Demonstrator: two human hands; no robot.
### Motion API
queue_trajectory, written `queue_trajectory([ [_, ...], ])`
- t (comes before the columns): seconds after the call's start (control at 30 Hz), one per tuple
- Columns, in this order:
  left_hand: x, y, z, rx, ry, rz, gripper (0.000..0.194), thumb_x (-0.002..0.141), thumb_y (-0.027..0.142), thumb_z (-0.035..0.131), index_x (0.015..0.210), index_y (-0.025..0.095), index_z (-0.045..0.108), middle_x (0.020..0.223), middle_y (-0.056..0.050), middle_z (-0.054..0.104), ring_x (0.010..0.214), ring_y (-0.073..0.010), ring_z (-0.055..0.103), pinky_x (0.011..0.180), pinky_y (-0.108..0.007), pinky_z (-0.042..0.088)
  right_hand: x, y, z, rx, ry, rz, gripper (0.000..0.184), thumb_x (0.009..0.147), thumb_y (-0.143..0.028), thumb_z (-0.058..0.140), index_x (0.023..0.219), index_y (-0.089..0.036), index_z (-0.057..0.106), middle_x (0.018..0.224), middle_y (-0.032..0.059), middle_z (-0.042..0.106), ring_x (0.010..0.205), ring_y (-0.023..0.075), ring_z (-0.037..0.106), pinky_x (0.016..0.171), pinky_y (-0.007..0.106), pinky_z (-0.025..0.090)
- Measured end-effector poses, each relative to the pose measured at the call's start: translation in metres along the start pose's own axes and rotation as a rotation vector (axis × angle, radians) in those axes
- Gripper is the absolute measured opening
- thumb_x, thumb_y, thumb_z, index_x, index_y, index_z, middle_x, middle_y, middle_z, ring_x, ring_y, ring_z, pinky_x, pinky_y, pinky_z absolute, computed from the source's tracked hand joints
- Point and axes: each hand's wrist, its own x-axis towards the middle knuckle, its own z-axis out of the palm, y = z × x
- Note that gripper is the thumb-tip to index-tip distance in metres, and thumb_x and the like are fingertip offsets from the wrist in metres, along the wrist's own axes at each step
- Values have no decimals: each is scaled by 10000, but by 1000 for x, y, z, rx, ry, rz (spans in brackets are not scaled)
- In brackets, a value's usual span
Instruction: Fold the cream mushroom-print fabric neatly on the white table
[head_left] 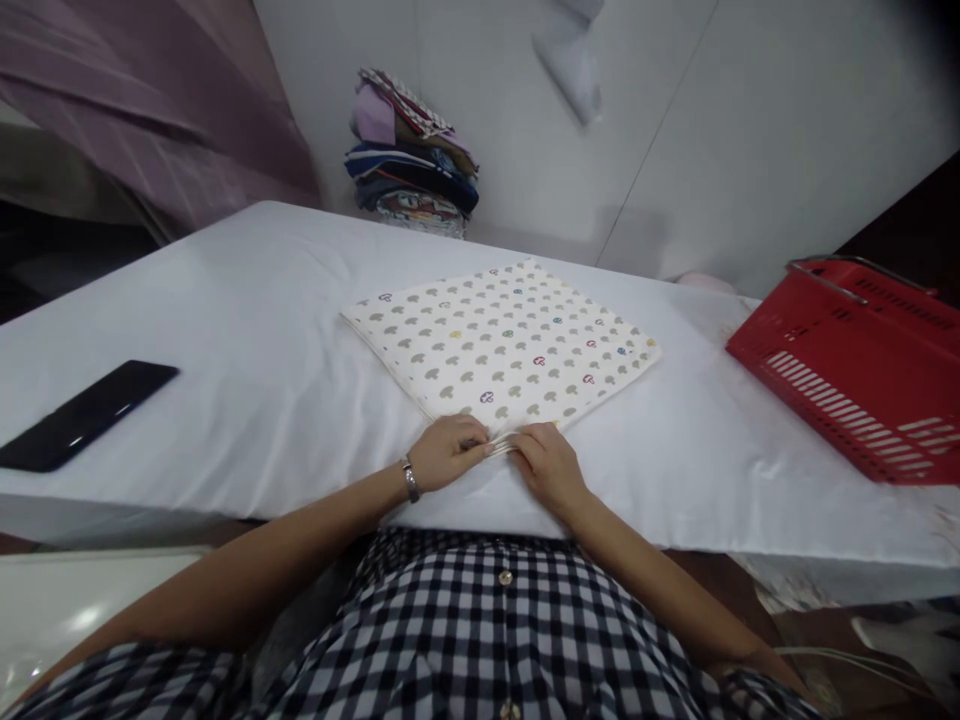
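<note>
A folded cream cloth [502, 345] printed with small grey and coloured mushroom shapes lies on the table, turned so one corner points at me. My left hand [450, 452] pinches the layered near corner from the left, a metal band on its wrist. From the other side, my right hand [547, 462] grips the same corner, its fingers closed over the layers. The two hands almost meet at the tip, close to the table's front edge. The rest of the cloth spreads flat beyond them.
White fabric covers the table [262, 420]. A black phone [86, 415] lies at the left, and a red plastic basket [862, 370] stands at the right. Behind the far edge rises a stack of folded fabrics [412, 155] against the wall. Mauve cloth [165, 110] hangs at the upper left.
</note>
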Motion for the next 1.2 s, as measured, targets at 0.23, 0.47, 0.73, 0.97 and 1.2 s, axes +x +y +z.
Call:
queue_trajectory([
  [0.23,15,8,5,193,-35,-137,243,761,325,531,564,182,553,659,-2,572,678,-142,517,624,-274,395,1,0,0,-21,-30,0,119,845,-200,476,854,-171,591,876,80,567,835,204,468,724,331,418],
  [0.47,16,9,5,174,-58,-160,256,788,301,467,575,173,527,670,-6,551,703,-141,498,639,-267,375,3,-1,-1,-60,-79,14,132,849,-223,476,880,-183,598,869,74,558,816,201,454,706,323,401],
  [0.73,14,9,5,152,-34,-150,277,811,305,448,578,166,505,643,2,516,686,-127,477,629,-248,356,-5,-5,-6,6,-22,-37,140,854,-173,445,803,-169,576,870,71,563,825,188,455,733,325,392],
  [0.97,9,9,2,114,-89,-18,226,828,306,437,681,171,542,717,-1,548,718,-125,494,685,-253,377,-6,-5,-12,58,47,-77,134,850,-142,433,843,-166,565,1029,85,571,917,193,471,769,341,385],
  [1.2,8,11,-1,133,-112,46,253,856,320,408,720,173,563,746,-9,565,740,-124,507,709,-254,395,-4,-4,-11,23,-39,-76,111,844,-161,452,823,-162,560,988,78,592,905,195,471,756,341,360],
])
